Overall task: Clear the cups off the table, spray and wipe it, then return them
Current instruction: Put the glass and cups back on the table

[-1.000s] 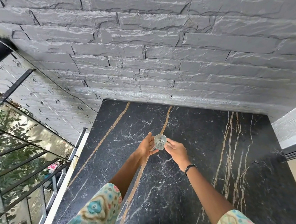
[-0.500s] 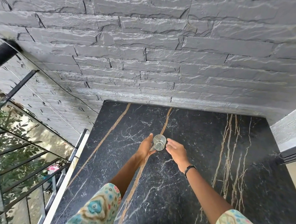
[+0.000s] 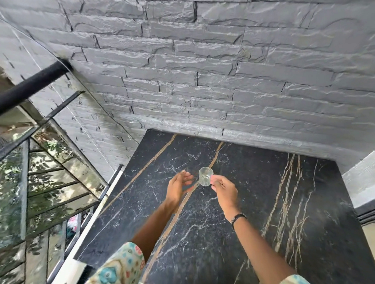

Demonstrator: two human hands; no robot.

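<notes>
Right, small clear glass cup (image 3: 205, 176) stands mid black marble table (image 3: 265, 223), btwn hands. Right hand (image 3: 224, 191) fingertips touch its side, loosely curled; left hand (image 3: 178, 186) open, just beside. Prob light, slick, breakable: grip round the wall.

Grey stone wall (image 3: 208, 66), black railing (image 3: 25, 90) (glass panels below)

Grey rough stone wall (image 3: 208, 66), black railing (image 3: 25, 90) left, glass panels (image 3: 48, 177) reflecting daylit foliage
</notes>
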